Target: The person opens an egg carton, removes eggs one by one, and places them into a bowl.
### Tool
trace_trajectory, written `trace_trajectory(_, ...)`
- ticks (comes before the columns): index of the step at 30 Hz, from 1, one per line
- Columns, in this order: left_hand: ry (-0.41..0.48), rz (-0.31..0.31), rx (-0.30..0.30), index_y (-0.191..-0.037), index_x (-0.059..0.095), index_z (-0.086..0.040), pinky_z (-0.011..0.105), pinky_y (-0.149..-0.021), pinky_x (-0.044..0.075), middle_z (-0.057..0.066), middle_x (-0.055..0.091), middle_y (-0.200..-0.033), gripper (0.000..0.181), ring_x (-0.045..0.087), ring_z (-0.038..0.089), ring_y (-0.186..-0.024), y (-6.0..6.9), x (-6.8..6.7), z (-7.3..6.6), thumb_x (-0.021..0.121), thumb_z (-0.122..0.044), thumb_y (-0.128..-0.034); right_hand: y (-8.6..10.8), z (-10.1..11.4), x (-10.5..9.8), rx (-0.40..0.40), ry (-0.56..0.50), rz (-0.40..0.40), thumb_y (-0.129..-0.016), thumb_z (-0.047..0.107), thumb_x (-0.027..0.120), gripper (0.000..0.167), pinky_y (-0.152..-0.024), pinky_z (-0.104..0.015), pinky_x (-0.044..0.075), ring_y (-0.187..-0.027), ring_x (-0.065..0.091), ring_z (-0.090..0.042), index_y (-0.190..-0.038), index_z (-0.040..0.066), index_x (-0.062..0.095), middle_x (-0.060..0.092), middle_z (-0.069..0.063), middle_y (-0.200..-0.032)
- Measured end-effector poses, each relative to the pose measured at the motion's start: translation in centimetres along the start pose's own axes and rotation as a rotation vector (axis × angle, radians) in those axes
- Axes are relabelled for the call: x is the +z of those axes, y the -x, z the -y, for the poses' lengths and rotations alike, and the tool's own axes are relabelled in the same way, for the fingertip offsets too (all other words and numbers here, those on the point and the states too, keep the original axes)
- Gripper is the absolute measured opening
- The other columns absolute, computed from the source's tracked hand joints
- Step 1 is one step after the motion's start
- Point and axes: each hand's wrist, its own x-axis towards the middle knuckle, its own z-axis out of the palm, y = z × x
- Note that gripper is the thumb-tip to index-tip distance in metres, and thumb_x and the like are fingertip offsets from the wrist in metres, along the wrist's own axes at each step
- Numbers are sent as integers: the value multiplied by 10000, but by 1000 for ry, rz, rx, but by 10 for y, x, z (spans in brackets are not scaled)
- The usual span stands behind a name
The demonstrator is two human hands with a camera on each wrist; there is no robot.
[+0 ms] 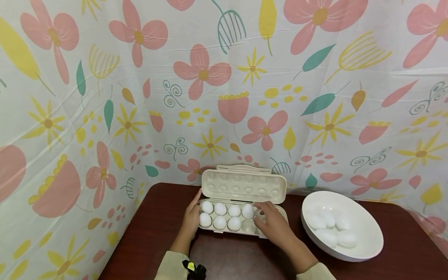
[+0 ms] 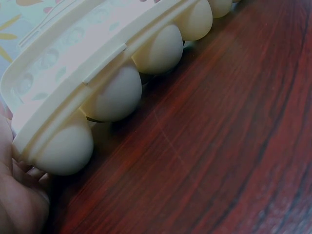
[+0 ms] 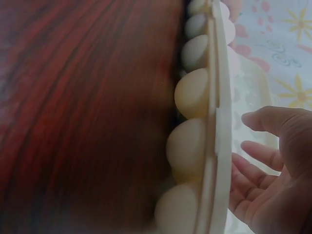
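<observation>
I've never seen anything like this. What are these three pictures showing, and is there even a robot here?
There's no robot: these are a person's bare left hand and right hand. The wide picture comes from a camera worn on the head, looking forward and down. The other two come from a camera on each wrist, so they show the work close up.

On the dark table lies an open egg carton. Seven white eggs show in it; the right hand hides part of its right end. To the right stands a white bowl with five eggs showing.

The left hand touches the carton's left end. The right hand is over the other end, thumb and fingers apart, with no egg visible in its grasp.
</observation>
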Motion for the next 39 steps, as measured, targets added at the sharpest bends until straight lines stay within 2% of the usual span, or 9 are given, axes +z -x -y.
trace_trajectory(9,18,10,-9,-1601,310,-185,420,-1092,336,213,546,-1464,644,466,313,-1350,-1,1,1,285,7,-987,-9,3,10,44,-4,46,-867,140,754,508,-860,-429,541,-1026,681,-266,-1345,42,611,619,-126,-1234)
trace_trajectory(17,15,5,-4,-1597,318,-184,353,-1064,356,232,544,-1459,639,474,315,-1338,0,1,1,290,11,-990,-16,7,18,2,92,47,-797,131,817,554,-873,-414,525,-988,642,-247,-1302,6,630,637,-147,-1162)
trace_trajectory(26,9,8,-3,-1599,319,-173,440,-1100,337,229,561,-1440,628,479,323,-1333,-1,1,3,283,4,-998,-20,6,23,-9,152,53,-800,156,824,541,-894,-439,530,-1034,639,-298,-1280,-11,639,630,-150,-1149)
trace_trajectory(34,8,-31,4,-1594,323,-278,407,-1100,335,157,578,-1444,654,469,285,-1352,-15,4,36,277,-19,-996,-19,8,22,-22,178,63,-810,115,823,477,-875,-443,528,-1017,637,-290,-1237,24,632,626,-131,-1109)
trace_trajectory(39,27,-35,26,-1589,343,-279,288,-1038,388,139,623,-1381,662,526,245,-1268,-15,5,38,294,-17,-983,-20,7,22,-32,194,77,-818,94,815,449,-832,-414,520,-953,621,-216,-1220,63,618,617,-86,-1067)
